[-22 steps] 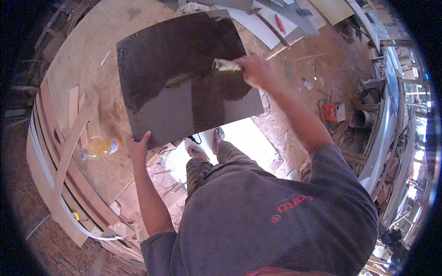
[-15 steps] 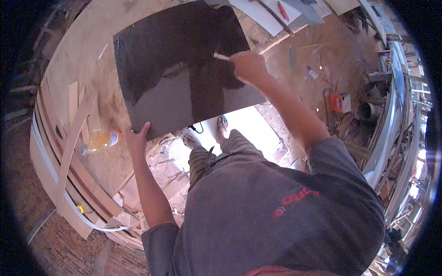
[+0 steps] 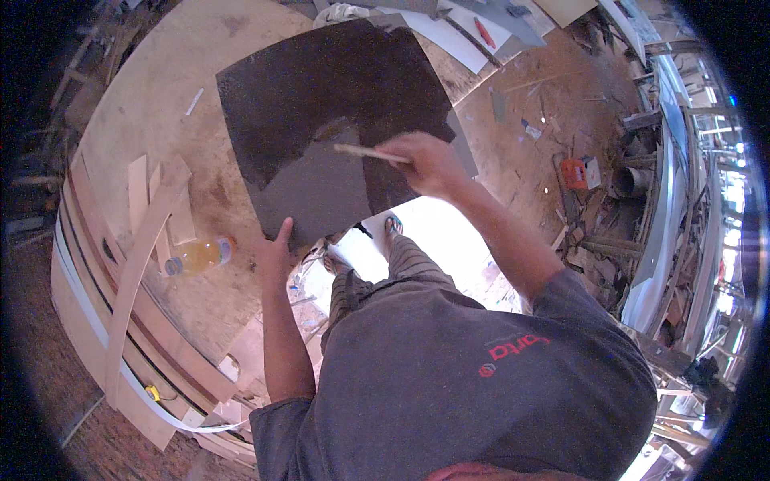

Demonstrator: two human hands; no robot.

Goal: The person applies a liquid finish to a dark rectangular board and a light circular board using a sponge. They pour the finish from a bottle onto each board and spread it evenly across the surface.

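Observation:
A dark rectangular panel (image 3: 313,192) lies in front of me, tilted a little. Darker, shiny coating covers its far part and a band down its right side, while a matte grey patch shows at the near left. My left hand (image 3: 273,250) grips the panel's near left corner, thumb on top; its other fingers are hidden underneath. Over the right half, my right hand (image 3: 429,164) is closed round a thin pale strip (image 3: 359,150), whose free end points left, over the border of coating and grey patch.
A bottle of yellow liquid (image 3: 198,256) lies left of the panel on the brown worktop (image 3: 160,96), near thin wooden strips (image 3: 138,192). At far left sits a yellow tape measure (image 3: 153,392). An orange box (image 3: 573,174) and scraps are on the right; a red tool (image 3: 484,32) lies far off.
My right hand has drawn the strip nearer to me and leftward across the panel, turning it flatter. My left hand keeps its corner. The whole view has shifted slightly.

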